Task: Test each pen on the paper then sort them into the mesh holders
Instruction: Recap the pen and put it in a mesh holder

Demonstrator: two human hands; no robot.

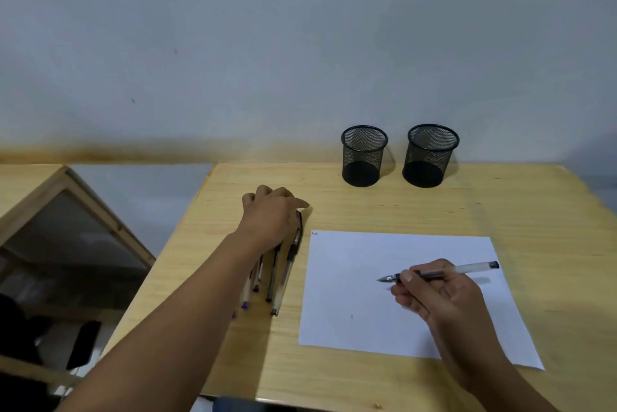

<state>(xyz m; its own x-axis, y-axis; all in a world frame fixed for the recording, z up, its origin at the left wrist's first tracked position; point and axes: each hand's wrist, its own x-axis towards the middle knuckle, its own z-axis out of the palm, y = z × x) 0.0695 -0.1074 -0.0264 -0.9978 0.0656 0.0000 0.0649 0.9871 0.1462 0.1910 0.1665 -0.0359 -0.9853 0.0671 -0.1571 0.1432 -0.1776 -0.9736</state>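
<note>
My right hand [434, 298] grips a clear pen with a dark cap end [467, 268], its tip pointing left just above the white paper [360, 295]. A small scribble marks the paper's top left corner. Several pens [277, 275] lie side by side on the table left of the paper. My left hand [270, 214] rests on their far ends, fingers loosely bent over them; whether it grips one I cannot tell. Two black mesh holders stand at the back, the left holder [363, 155] and the right holder [430, 154], both looking empty.
The wooden table [400, 204] stands against a pale wall. Its left edge runs diagonally near the pens. A wooden-framed object [66, 228] sits lower down to the left, with dark items on the floor beneath.
</note>
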